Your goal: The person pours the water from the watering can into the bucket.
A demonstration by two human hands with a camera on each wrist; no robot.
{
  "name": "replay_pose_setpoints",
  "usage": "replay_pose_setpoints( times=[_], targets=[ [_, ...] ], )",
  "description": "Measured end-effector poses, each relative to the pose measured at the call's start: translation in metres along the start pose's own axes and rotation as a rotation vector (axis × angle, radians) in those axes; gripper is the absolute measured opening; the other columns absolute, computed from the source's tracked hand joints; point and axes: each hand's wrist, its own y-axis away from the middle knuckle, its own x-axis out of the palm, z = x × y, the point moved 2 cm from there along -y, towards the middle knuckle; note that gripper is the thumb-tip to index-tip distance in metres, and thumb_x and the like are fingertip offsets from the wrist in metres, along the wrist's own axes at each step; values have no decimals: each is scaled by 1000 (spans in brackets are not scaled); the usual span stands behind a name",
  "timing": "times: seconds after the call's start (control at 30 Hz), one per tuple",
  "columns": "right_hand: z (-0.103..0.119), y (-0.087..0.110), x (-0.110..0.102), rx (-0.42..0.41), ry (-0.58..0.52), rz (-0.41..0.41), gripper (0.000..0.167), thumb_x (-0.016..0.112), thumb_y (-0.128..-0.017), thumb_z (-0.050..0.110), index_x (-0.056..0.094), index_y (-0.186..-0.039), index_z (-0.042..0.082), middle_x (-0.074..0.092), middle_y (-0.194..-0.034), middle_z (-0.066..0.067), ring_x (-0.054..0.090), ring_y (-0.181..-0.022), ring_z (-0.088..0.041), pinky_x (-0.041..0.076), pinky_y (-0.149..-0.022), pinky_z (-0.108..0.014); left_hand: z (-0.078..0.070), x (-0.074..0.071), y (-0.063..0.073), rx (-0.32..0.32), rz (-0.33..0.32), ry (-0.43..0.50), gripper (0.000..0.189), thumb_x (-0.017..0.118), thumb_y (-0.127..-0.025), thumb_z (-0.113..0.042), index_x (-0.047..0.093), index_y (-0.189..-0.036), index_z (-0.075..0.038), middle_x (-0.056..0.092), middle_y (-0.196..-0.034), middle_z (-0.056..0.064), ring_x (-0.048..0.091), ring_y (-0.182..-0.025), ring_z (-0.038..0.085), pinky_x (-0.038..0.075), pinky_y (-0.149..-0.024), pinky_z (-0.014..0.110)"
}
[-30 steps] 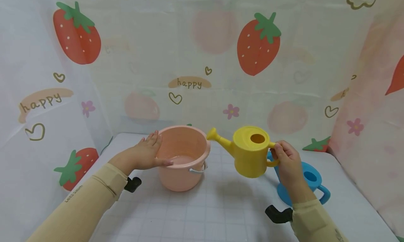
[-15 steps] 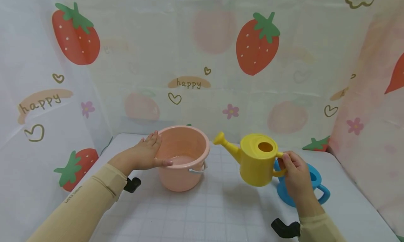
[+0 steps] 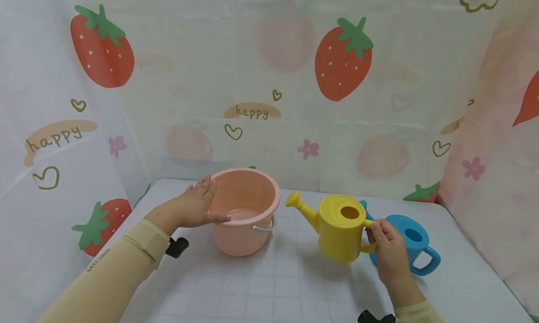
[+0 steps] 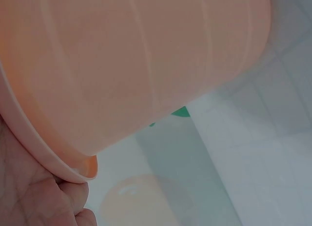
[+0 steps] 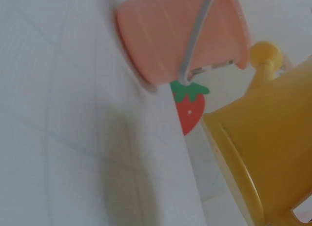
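A pink bucket (image 3: 241,238) with a pale wire handle (image 3: 264,228) stands upright on the table. My left hand (image 3: 187,208) rests on its left rim, fingers straight and the thumb along the front edge. In the left wrist view the rim of the bucket (image 4: 146,55) lies against the palm. With my right hand (image 3: 392,253) I grip the handle of a yellow watering can (image 3: 340,238), held upright over the table with its spout toward the bucket. The right wrist view shows the base edge of the watering can (image 5: 263,143) above the table.
A blue watering can (image 3: 414,234) stands on the table at the right, partly hidden behind my right hand. The white gridded table (image 3: 269,290) ends at a back curtain (image 3: 261,145) printed with strawberries and hearts. Side curtains flank it.
My right hand has lowered the yellow watering can toward the table and moved it a little right, away from the bucket. My left hand and the bucket have stayed still.
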Motion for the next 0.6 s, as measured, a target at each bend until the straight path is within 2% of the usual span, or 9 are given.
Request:
replay_pose_setpoints(
  times=[0.27,0.6],
  targets=[
    [-17,0,4,33,16,4,40,34,-100,31,46,-105,-6,41,-91,-8,38,-95,-18,37,-81,-27,1,1,0,-3,-2,5,113,43,-77,-75,5,-143,9,-5,-149,26,-3,-137,38,4,-109,54],
    [-33,2,10,53,7,43,40,33,-100,31,46,-106,-7,41,-88,-10,38,-94,-21,35,-83,-33,1,1,-1,3,-13,1,113,43,-77,-75,6,-143,9,-4,-149,27,-3,-137,39,5,-109,55]
  ],
)
